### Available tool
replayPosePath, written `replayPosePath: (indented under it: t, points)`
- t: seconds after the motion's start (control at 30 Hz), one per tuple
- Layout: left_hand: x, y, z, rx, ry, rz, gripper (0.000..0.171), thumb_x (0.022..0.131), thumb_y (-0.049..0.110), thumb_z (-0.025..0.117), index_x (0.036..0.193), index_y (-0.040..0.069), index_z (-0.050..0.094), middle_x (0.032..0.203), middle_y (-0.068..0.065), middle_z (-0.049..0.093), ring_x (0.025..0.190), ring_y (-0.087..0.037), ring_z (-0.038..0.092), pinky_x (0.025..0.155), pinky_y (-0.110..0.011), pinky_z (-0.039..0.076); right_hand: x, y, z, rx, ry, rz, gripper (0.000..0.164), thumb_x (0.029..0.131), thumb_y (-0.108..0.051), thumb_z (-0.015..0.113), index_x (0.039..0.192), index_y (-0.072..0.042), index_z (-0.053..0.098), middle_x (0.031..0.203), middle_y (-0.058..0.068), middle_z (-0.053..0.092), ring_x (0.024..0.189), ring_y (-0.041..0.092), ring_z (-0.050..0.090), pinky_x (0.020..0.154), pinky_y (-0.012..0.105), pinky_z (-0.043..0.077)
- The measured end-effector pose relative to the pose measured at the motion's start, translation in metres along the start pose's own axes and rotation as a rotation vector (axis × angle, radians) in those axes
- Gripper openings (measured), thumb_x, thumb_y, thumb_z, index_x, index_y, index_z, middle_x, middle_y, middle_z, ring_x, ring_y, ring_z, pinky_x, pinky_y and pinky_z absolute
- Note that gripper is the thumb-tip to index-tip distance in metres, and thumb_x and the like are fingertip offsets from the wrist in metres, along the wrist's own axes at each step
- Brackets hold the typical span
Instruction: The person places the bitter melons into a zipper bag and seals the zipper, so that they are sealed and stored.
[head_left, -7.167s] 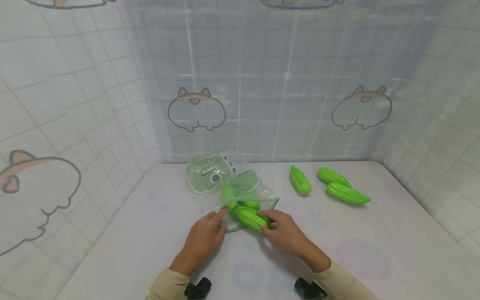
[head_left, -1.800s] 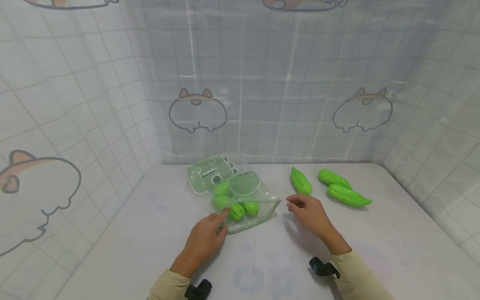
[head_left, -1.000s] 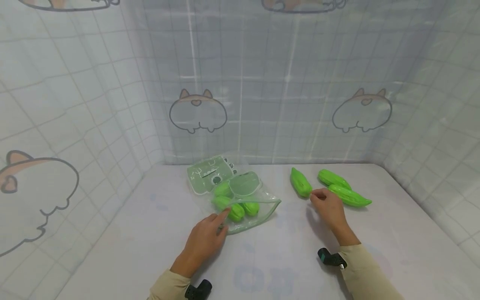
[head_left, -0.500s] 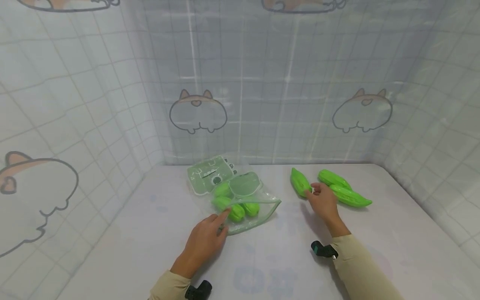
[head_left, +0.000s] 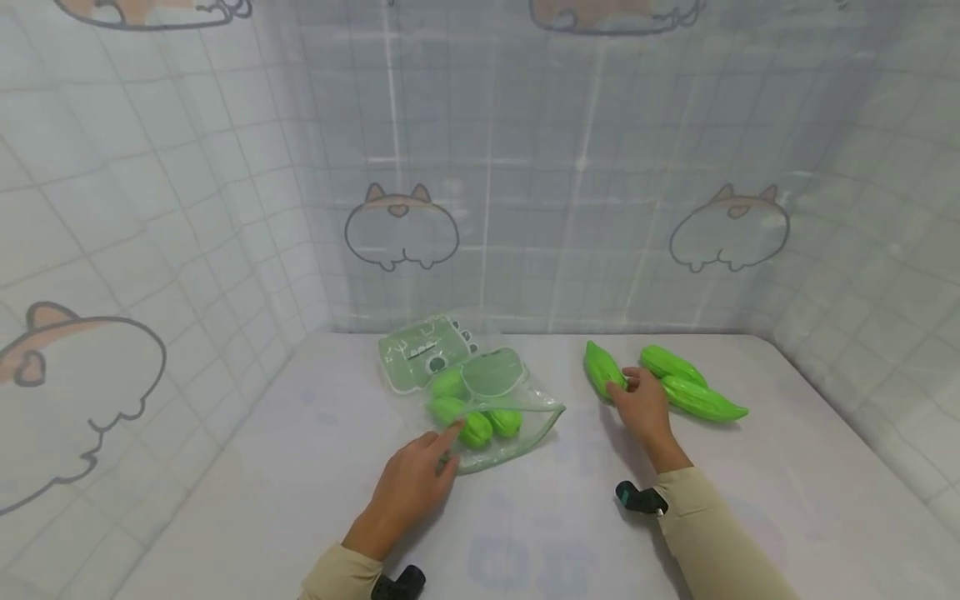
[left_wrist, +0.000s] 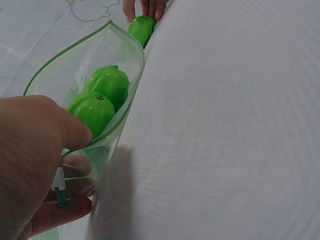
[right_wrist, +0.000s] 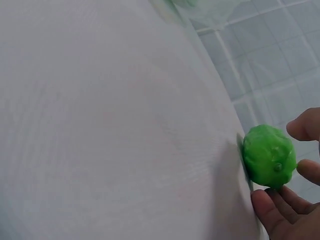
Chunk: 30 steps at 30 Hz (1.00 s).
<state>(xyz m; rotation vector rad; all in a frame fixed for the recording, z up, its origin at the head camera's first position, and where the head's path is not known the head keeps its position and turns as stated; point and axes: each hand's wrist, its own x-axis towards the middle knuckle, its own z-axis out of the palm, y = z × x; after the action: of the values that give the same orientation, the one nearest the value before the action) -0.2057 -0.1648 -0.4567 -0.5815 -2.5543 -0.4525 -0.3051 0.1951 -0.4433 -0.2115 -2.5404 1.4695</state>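
Toward the back of the tabletop (head_left: 285,475), right of the middle, a bright green ridged gourd (head_left: 600,367) lies on its side, its blunt near end between the thumb and fingers of the right hand (head_left: 647,408). The head view puts the thumb over that end; the right wrist view shows fingers below it and the thumb close by, so whether the grip is firm I cannot tell. Taking hold of this gourd looks like the step in hand, and the next move seems to call for thumb and fingers closing evenly on the smooth end before any lift, with the bag's mouth kept from falling shut meanwhile. Just right of that hand, two more gourds (head_left: 672,365) (head_left: 703,400) lie side by side, seemingly touching. To the left, well apart from the reached-for gourd, a clear zip bag (head_left: 491,375) with a green cartoon print lies flat, its mouth gaping toward the person; three gourds (head_left: 505,423) show inside it. At the near left corner of that mouth the left hand (head_left: 411,479) pinches the green rim, thumb on the inner side and fingers under the film, near a small white slider (left_wrist: 59,178). Both arms wear beige sleeves (head_left: 712,529) and black wrist cameras (head_left: 641,498), and behind everything stands a grid-patterned wall covering (head_left: 525,125) printed with cartoon animal rumps.
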Motion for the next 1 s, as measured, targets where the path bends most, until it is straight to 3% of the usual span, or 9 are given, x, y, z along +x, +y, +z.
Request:
replayPosePath:
  t: [0.27, 0.5, 1.0]
  points:
    - [0.0011, 0.0004, -0.0021, -0.003, 0.010, -0.001, 0.055, 0.086, 0.018, 0.077, 0.138, 0.013, 0.061, 0.084, 0.001, 0.064, 0.065, -0.012, 0.054, 0.059, -0.033, 0.048, 0.0033, 0.0016, 0.0026, 0.014, 0.012, -0.017, 0.057, 0.098, -0.027, 0.062, 0.145, 0.001, 0.045, 0.137, 0.029, 0.049, 0.125, 0.041, 0.048, 0.100, 0.053, 0.043]
    - [0.0009, 0.0025, -0.0030, -0.011, 0.004, -0.018, 0.055, 0.086, 0.019, 0.077, 0.138, 0.015, 0.061, 0.082, 0.005, 0.060, 0.063, -0.010, 0.051, 0.058, -0.031, 0.047, 0.0029, 0.0026, 0.0038, -0.043, 0.019, -0.066, 0.057, 0.098, -0.029, 0.063, 0.146, -0.003, 0.047, 0.138, 0.031, 0.049, 0.126, 0.044, 0.050, 0.099, 0.056, 0.043]
    - [0.0011, 0.0038, -0.0025, -0.013, 0.007, -0.009, 0.055, 0.085, 0.018, 0.078, 0.137, 0.014, 0.062, 0.085, 0.002, 0.064, 0.067, -0.013, 0.056, 0.060, -0.034, 0.049, 0.0011, 0.0030, 0.0030, -0.130, 0.011, -0.034, 0.056, 0.100, -0.028, 0.060, 0.150, -0.006, 0.046, 0.146, 0.025, 0.048, 0.130, 0.041, 0.049, 0.100, 0.052, 0.044]
